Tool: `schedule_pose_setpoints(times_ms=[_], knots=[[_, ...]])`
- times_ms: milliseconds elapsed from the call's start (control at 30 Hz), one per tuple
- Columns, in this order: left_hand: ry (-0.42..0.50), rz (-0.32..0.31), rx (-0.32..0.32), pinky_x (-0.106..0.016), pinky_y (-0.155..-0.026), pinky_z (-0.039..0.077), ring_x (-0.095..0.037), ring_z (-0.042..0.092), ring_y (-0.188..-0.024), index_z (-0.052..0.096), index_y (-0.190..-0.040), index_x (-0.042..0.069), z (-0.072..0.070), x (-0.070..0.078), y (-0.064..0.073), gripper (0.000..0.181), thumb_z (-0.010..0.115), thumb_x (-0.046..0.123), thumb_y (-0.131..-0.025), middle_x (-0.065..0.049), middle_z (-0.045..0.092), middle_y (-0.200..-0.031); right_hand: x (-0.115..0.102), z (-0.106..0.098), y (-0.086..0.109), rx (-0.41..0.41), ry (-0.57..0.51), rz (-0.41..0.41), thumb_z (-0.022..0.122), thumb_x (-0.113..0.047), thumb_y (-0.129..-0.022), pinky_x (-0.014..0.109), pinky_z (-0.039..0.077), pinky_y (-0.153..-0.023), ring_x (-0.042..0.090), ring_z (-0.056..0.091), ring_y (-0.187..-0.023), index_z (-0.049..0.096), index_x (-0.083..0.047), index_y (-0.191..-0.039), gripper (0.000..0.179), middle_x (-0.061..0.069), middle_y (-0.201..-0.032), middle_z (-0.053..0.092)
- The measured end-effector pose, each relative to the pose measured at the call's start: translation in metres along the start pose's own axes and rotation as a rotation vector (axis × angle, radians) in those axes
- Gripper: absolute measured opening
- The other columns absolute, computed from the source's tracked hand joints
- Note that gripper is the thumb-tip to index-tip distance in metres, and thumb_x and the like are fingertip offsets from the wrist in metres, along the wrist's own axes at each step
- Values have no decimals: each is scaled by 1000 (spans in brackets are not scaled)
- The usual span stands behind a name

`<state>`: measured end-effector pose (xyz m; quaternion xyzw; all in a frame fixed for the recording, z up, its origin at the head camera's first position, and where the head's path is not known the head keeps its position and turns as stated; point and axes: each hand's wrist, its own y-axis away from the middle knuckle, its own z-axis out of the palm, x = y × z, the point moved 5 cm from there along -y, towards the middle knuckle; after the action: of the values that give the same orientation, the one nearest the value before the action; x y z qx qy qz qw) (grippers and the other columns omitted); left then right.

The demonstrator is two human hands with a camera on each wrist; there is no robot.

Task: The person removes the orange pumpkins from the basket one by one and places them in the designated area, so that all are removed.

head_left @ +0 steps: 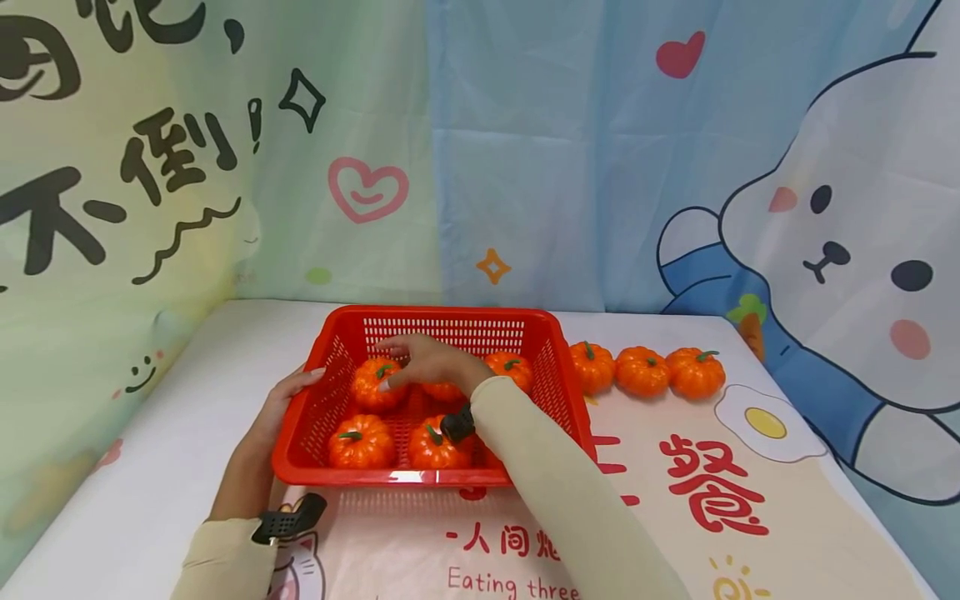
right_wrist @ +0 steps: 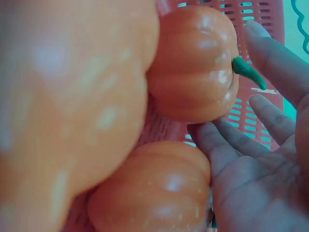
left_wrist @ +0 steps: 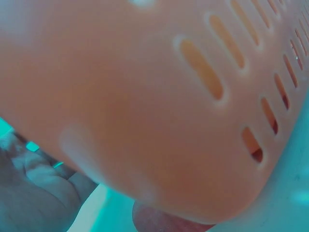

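Note:
A red plastic basket point(head_left: 431, 476) with slotted walls holds several small orange pumpkins with green stems. My left hand point(head_left: 279, 408) grips its left rim; in the left wrist view the basket's wall point(left_wrist: 120, 111) hides part of that hand point(left_wrist: 41, 186). Inside the basket, my right hand point(head_left: 435, 362) is at the back-left pumpkin point(head_left: 371, 390). The right wrist view has the fingers of this hand point(right_wrist: 260, 169) spread about a pumpkin point(right_wrist: 193, 67), with the thumb apart from it near the stem. Another pumpkin point(right_wrist: 154, 193) lies beside the fingers.
Three more pumpkins stand in a row outside the basket's right side, among them a middle one point(head_left: 642, 372) and a right one point(head_left: 696, 373). A printed cloth point(head_left: 750, 483) covers the table. Behind hangs a patterned curtain point(head_left: 517, 167).

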<state>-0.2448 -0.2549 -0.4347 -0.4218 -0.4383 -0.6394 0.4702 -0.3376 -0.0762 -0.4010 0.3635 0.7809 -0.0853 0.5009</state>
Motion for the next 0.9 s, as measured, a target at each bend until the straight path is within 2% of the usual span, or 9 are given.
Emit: schedule_pose_setpoints(times_ms=[333,800,900], knots=[[-10,7,-2,-46,-92,49,-23,59,-114,19,-150,19,4,1,-2,56,41,38,-102,-8,45,-138,0,3,-1,-26,136,15,74,-13,-88,32,42,-103,23,43,-132,52,-12,-140,57,6,-141,51],[-24,-1,16,-47,-92,49,-21,57,-115,21,-149,20,-1,-1,-2,56,43,39,-101,-6,44,-139,-5,7,0,-22,175,3,72,-15,-89,30,42,-102,19,46,-130,51,-15,-142,57,0,-140,53],[-21,-5,14,-47,-92,49,-21,58,-115,21,-149,21,-2,-1,-2,56,43,39,-101,-4,45,-138,-8,6,0,-25,154,-15,72,-14,-89,29,42,-102,19,46,-131,50,-14,-142,58,0,-141,52]])
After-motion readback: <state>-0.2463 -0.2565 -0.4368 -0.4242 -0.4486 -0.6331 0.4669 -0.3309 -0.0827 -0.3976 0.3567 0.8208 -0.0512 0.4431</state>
